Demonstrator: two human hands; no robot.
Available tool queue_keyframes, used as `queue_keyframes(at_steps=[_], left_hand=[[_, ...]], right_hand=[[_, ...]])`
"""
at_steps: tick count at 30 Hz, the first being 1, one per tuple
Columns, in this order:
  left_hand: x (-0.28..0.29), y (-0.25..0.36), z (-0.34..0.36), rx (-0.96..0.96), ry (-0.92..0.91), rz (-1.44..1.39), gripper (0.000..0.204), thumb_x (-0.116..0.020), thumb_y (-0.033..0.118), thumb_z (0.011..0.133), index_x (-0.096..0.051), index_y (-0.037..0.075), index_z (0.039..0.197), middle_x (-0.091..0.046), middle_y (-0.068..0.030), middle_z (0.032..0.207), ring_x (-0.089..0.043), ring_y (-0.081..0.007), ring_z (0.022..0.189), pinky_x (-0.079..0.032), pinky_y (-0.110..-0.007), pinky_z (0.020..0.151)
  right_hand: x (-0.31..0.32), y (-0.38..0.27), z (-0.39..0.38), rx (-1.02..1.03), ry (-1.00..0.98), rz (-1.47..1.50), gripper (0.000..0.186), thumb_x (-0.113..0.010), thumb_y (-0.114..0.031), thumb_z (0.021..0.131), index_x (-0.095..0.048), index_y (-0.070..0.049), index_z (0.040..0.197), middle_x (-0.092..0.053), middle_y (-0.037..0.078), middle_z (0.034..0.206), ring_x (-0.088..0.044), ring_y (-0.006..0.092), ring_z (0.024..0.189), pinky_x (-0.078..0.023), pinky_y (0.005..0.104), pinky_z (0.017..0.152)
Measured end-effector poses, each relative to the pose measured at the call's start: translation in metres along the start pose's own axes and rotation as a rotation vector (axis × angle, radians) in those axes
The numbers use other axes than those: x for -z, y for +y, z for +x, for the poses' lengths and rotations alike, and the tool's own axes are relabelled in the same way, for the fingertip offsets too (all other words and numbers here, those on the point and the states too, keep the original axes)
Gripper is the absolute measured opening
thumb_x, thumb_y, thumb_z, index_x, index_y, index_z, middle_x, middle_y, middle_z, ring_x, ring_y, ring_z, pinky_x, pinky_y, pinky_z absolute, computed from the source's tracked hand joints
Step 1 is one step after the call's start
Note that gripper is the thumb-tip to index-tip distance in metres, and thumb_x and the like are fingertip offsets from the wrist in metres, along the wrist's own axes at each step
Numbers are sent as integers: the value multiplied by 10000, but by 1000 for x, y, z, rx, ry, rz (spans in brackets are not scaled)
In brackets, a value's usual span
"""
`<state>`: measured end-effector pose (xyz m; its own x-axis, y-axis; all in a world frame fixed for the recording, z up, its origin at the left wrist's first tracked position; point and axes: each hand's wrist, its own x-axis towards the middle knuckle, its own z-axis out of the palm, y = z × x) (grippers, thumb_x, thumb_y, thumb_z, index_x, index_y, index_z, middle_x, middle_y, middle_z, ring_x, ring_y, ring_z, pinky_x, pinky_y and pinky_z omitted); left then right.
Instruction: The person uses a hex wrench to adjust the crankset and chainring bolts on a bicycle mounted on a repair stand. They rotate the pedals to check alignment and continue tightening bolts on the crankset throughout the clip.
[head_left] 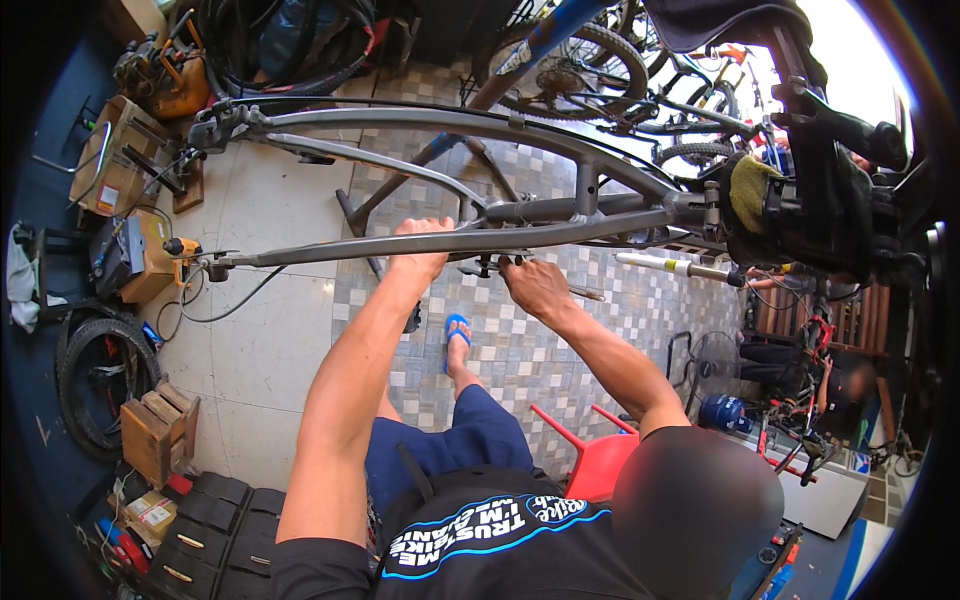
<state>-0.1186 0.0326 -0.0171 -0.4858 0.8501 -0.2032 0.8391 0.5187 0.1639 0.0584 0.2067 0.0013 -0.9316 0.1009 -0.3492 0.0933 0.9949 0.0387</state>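
Observation:
A grey bicycle frame (400, 119) lies sideways across the view, its right end held at a black stand clamp (800, 215) with a yellow-green cloth (750, 185) in it. My left hand (424, 262) reaches beneath the near stay, its fingers curled between the two stays; the tube hides part of it, and what it holds is hidden. Below the middle of the frame, my right hand (541, 291) is closed beside a small dark part (483, 266). A thin rod-like end (587, 293) sticks out past its wrist side. A black cable (235, 308) loops from the frame's left end.
Cardboard boxes, a yellow-black drill (182, 247), a tire (105, 380), a wooden crate (158, 432) and black drawers (205, 530) line the left side. Several bicycles (570, 80) stand at the far right. A red chair (603, 462) and a fan (715, 362) are to the right.

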Motion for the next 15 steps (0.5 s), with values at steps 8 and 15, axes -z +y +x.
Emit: queue_keyframes(at_steps=[8, 15], left_hand=[[9, 4, 1, -5, -15, -63, 361, -735, 112, 788, -615, 55, 1124, -744, -148, 941, -759, -306, 856, -584, -417, 724], [8, 1, -2, 4, 8, -65, 341, -735, 109, 780, -612, 54, 1093, -740, -160, 937, -758, -310, 851, -586, -424, 728]], right_hand=[[-14, 13, 0, 90, 243, -34, 196, -530, -212, 977, -693, -119, 1033, -699, 131, 659, -724, 300, 626, -550, 424, 530], [-6, 6, 1, 109, 236, -44, 197, -529, -218, 996, -687, -136, 1079, -694, 113, 648, -708, 277, 585, -520, 412, 485]])
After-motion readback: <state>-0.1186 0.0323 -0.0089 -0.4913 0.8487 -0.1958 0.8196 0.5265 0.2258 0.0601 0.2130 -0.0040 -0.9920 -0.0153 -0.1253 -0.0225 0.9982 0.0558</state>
